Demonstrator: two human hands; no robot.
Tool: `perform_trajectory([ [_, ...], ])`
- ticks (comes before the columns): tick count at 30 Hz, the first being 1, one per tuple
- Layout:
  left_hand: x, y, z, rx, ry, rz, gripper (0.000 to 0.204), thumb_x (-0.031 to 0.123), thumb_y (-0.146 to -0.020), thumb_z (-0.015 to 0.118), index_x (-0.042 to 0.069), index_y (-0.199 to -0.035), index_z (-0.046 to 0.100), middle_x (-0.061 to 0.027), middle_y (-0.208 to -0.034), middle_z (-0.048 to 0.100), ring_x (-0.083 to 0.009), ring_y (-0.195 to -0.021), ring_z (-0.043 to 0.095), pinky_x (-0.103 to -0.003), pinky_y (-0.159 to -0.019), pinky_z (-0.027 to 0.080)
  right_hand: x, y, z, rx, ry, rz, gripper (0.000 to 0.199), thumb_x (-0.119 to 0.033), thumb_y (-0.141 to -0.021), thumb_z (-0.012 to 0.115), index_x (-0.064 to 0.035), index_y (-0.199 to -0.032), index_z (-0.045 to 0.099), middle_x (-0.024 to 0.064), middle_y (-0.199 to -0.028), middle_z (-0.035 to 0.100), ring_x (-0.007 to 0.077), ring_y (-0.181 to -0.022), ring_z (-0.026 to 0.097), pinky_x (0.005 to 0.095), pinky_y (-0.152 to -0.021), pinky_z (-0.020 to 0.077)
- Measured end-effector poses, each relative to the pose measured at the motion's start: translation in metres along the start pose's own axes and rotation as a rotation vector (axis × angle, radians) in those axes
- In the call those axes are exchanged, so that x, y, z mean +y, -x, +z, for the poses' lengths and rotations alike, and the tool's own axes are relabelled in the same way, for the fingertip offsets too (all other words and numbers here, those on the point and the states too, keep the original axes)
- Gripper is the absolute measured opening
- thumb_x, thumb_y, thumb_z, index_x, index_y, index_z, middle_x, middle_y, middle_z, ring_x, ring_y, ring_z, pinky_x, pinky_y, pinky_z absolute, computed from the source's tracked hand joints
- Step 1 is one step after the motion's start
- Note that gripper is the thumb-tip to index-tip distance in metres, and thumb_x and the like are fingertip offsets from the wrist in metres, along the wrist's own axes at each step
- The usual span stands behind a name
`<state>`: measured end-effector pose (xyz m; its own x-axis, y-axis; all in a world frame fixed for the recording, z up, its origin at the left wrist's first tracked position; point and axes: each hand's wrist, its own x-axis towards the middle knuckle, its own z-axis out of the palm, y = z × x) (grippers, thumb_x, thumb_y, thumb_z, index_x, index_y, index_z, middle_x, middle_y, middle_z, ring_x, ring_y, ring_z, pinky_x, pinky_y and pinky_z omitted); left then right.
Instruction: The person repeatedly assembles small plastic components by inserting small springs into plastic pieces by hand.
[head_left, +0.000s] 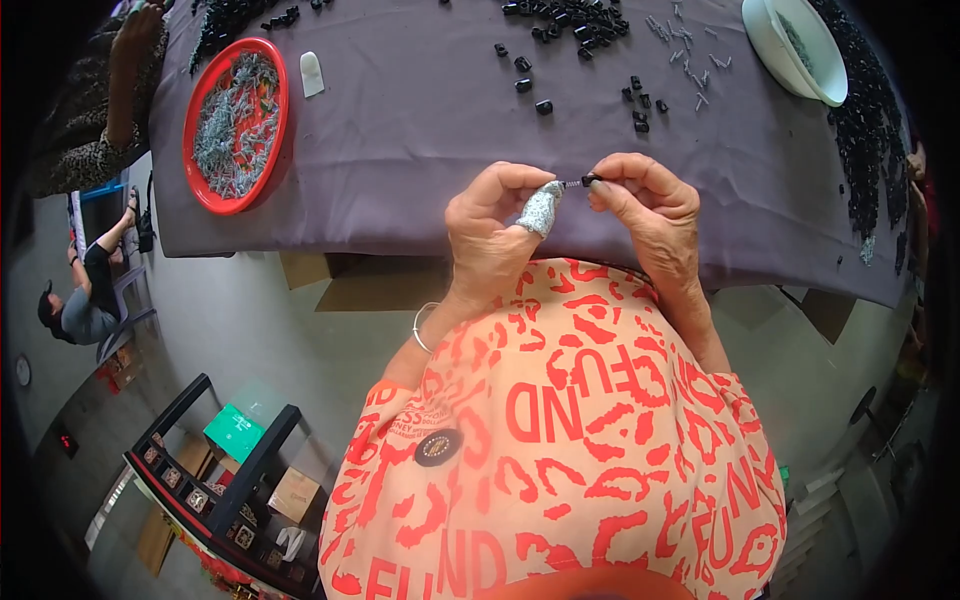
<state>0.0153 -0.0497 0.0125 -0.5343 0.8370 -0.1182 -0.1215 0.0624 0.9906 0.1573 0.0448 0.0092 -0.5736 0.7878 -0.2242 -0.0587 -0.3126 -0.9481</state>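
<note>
Left hand point(495, 225) pinches one pin point(571, 184) | right hand point(645, 205) pinches one black cap point(591, 180) | one red tray point(236, 125)

A purple-clothed table point(420, 150) stands over a grey floor point(250, 330), with a black shelf rack point(215, 480) lower left.

Bare cloth point(420, 150) left of hands; black parts point(575, 20) scattered beyond.
</note>
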Motion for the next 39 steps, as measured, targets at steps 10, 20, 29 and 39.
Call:
perform_trajectory([
  [10,-0.004,-0.001,0.001,0.005,-0.13,0.111,0.017,-0.008,-0.074,0.068,-0.001,-0.089,0.062,-0.0053,-0.083,0.063,-0.0098,-0.074,0.062,-0.022,-0.066,0.052,0.003,0.002,0.001,-0.008,0.092,-0.142,0.014,0.006,-0.085,0.061,0.0029,-0.099,0.062,0.0023,-0.089,0.062,0.0068,-0.079,0.06,0.0185,-0.072,0.0483],
  [20,-0.007,-0.002,0.003,-0.028,-0.118,0.16,0.018,-0.008,-0.074,0.068,-0.001,-0.09,0.063,-0.0063,-0.085,0.064,-0.0107,-0.075,0.063,-0.022,-0.066,0.052,0.004,0.002,-0.001,-0.08,0.206,-0.16,0.014,0.006,-0.085,0.06,0.0036,-0.098,0.061,0.0038,-0.095,0.06,0.0091,-0.084,0.061,0.0199,-0.074,0.0498],
  [29,-0.007,-0.003,0.002,-0.027,-0.207,0.229,0.023,-0.01,-0.071,0.068,-0.001,-0.093,0.065,-0.0086,-0.085,0.065,-0.0132,-0.075,0.064,-0.023,-0.063,0.052,0.006,0.0,-0.003,-0.08,0.244,-0.151,0.014,0.007,-0.085,0.06,0.0032,-0.098,0.061,0.0042,-0.095,0.06,0.0096,-0.084,0.061,0.0205,-0.075,0.0508],
  [39,0.0,-0.013,0.0,-0.082,-0.471,0.55,0.03,-0.012,-0.063,0.068,0.001,-0.09,0.065,-0.0115,-0.083,0.066,-0.0206,-0.071,0.065,-0.027,-0.057,0.053,0.006,-0.001,-0.007,-0.104,0.132,-0.037,0.014,0.008,-0.085,0.06,0.0039,-0.098,0.061,0.0055,-0.094,0.062,0.0114,-0.084,0.063,0.0226,-0.076,0.0534],
])
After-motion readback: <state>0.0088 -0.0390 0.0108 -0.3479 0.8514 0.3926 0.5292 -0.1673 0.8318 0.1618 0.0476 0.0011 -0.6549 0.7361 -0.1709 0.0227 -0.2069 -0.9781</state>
